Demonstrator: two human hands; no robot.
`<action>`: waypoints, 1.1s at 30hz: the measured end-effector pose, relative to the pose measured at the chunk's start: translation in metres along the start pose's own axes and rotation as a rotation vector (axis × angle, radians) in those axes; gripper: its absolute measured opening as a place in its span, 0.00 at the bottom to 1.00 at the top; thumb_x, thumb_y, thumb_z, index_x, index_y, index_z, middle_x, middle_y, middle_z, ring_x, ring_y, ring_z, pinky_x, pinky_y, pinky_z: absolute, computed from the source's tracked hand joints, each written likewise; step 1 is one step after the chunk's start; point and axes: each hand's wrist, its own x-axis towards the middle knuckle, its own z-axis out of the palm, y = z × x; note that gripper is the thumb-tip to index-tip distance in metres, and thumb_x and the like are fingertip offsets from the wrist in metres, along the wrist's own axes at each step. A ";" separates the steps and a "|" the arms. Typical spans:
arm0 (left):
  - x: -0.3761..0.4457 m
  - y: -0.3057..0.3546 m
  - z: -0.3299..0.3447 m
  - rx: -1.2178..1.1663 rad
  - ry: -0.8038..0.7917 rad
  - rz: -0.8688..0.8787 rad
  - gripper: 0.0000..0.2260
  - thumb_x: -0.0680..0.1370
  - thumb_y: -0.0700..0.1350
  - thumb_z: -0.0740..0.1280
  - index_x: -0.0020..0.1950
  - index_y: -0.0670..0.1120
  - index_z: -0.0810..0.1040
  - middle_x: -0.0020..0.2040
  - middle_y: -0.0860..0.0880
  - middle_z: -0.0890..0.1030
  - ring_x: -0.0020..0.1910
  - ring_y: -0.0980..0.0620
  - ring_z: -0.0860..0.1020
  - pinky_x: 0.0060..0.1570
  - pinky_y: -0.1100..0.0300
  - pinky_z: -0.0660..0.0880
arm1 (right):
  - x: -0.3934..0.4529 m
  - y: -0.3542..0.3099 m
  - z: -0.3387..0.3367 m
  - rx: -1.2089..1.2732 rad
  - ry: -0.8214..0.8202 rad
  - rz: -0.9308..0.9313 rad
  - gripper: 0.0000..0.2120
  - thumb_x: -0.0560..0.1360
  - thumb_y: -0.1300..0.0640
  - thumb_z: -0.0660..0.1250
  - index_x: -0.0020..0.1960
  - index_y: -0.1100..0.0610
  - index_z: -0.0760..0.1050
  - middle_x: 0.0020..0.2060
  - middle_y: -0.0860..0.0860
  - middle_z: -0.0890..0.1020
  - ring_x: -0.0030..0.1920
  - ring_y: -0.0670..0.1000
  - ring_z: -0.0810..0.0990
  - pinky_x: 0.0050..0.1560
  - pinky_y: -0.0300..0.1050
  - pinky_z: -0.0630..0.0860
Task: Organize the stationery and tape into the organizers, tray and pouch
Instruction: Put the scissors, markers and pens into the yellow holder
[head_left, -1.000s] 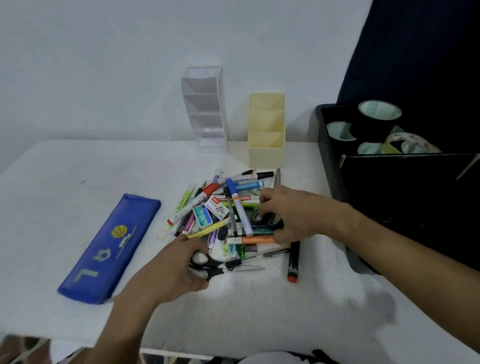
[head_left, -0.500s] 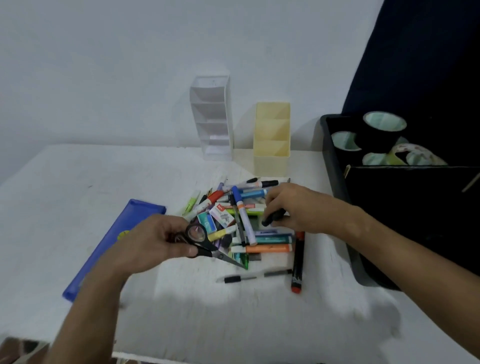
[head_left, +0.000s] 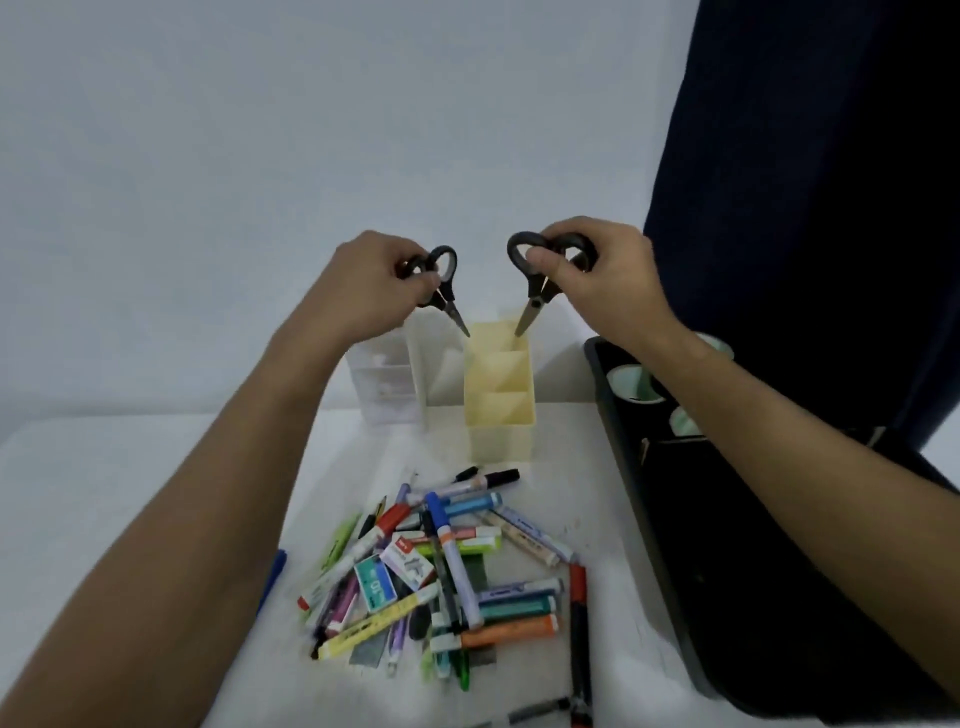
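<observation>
Left hand: the left hand (head_left: 371, 278) pinches the black handles of the left scissors (head_left: 441, 283), blades pointing down toward the yellow organizer (head_left: 500, 400).
Right hand: the right hand (head_left: 597, 278) grips the handles of the right scissors (head_left: 537, 275), blade tips at the organizer's rear compartment.
Clear organizer: the clear organizer (head_left: 387, 382) stands just left of the yellow one.
Stationery pile: the stationery pile (head_left: 447, 577) lies on the white table (head_left: 104, 493), in front of the organizers.
Tray: the black tray (head_left: 675, 493), at right, holds tape rolls (head_left: 635, 384).
Pouch: the blue pouch (head_left: 274, 577) is mostly hidden behind the left forearm.

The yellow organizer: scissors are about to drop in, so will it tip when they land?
Possibly. The yellow organizer is tall and narrow, looks like light plastic and stands empty, so a knock high up could rock it. Its stepped front should steady it somewhat.
</observation>
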 end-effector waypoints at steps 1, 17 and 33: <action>0.014 0.001 0.009 0.033 -0.012 0.012 0.08 0.76 0.47 0.66 0.50 0.47 0.82 0.43 0.45 0.83 0.41 0.44 0.81 0.46 0.48 0.80 | 0.007 0.007 0.005 0.003 0.030 0.017 0.06 0.74 0.53 0.71 0.48 0.54 0.81 0.42 0.46 0.83 0.34 0.45 0.79 0.39 0.32 0.75; 0.068 -0.039 0.106 -0.121 -0.198 -0.342 0.12 0.74 0.41 0.62 0.45 0.34 0.81 0.39 0.39 0.84 0.37 0.42 0.84 0.43 0.54 0.82 | 0.011 0.073 0.096 -0.035 -0.070 0.236 0.09 0.78 0.56 0.63 0.46 0.60 0.80 0.35 0.45 0.79 0.38 0.49 0.79 0.44 0.38 0.76; 0.001 -0.042 0.071 -0.437 -0.206 -0.383 0.10 0.76 0.38 0.65 0.55 0.36 0.80 0.48 0.40 0.83 0.41 0.46 0.84 0.45 0.54 0.82 | -0.029 0.048 0.087 -0.025 0.006 0.207 0.08 0.77 0.55 0.65 0.53 0.56 0.78 0.47 0.50 0.75 0.44 0.44 0.74 0.46 0.29 0.70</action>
